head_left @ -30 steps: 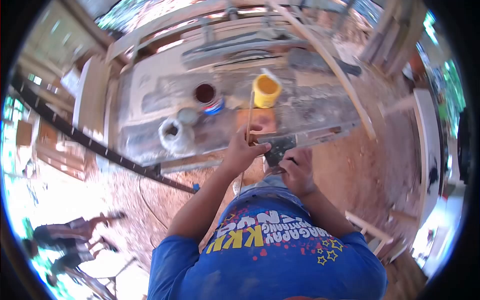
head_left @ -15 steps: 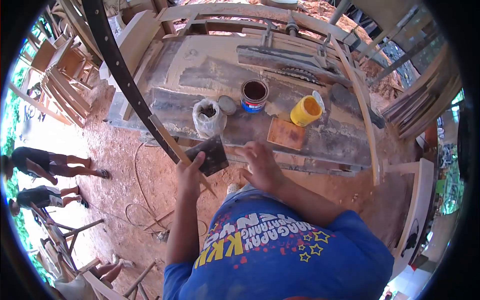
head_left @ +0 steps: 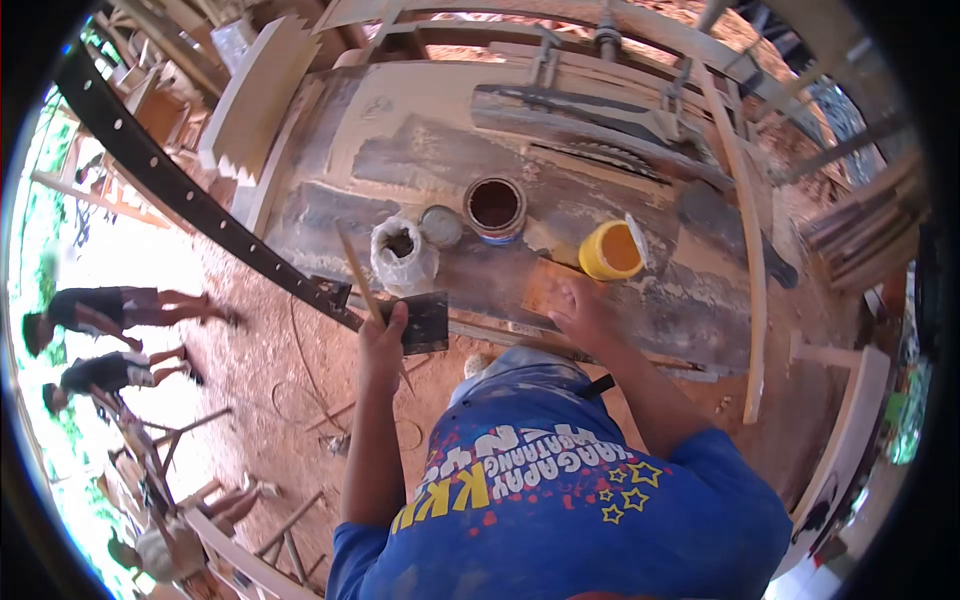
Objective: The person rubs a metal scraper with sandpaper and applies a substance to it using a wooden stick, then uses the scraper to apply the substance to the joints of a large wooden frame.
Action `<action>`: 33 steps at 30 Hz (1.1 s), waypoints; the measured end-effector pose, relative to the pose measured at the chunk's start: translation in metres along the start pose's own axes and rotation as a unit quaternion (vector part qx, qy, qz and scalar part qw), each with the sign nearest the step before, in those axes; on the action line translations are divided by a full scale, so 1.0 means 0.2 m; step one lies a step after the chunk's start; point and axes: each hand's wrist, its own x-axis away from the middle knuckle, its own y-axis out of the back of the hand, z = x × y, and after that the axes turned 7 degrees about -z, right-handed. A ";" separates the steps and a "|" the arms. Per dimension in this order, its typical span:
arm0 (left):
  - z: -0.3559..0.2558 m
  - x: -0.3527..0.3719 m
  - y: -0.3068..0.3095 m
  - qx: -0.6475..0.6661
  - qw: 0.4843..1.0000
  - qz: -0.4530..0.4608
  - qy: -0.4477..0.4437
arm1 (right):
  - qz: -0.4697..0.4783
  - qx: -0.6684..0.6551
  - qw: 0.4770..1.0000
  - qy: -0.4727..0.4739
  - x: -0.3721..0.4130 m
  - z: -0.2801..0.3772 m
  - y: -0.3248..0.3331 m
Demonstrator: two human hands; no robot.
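Observation:
My left hand [head_left: 381, 352] is closed on a dark square plate [head_left: 426, 324] and a thin pointed wooden stick [head_left: 358, 270], in front of the workbench [head_left: 680, 300]. At the bench's near edge, my right hand [head_left: 588, 318] is over an orange-brown wooden block [head_left: 548, 286]; its fingers are bent and blurred, and anything in them is hidden. Beyond the hands stand a plastic-wrapped container [head_left: 405, 262], a round lid [head_left: 441, 226], an open can of dark brown stuff [head_left: 495, 207] and an open yellow tub [head_left: 610, 251].
A long dark strip with holes [head_left: 190, 205] slants in from the upper left. On the bench lie a toothed blade [head_left: 600, 162] and a long wooden strip [head_left: 757, 290]. Several people are at the left, one in dark clothes [head_left: 95, 312]. A cord [head_left: 300, 350] trails on the floor.
My right hand has moved right, from beside the dark plate to the wooden block. The stick now points more upright, and the dark plate has turned. The camera view has shifted.

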 end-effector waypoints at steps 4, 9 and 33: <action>0.04 0.03 -0.03 -0.070 0.997 -0.031 -0.032 | -0.127 -0.010 0.976 0.177 -0.21 0.19 -0.06; 0.21 0.24 0.11 -0.312 0.949 -0.052 -0.012 | -0.184 0.097 0.942 0.263 -0.58 0.56 -0.05; 0.73 0.75 1.04 -0.204 0.961 -0.187 0.001 | 0.459 0.045 0.684 0.565 0.83 1.56 -0.66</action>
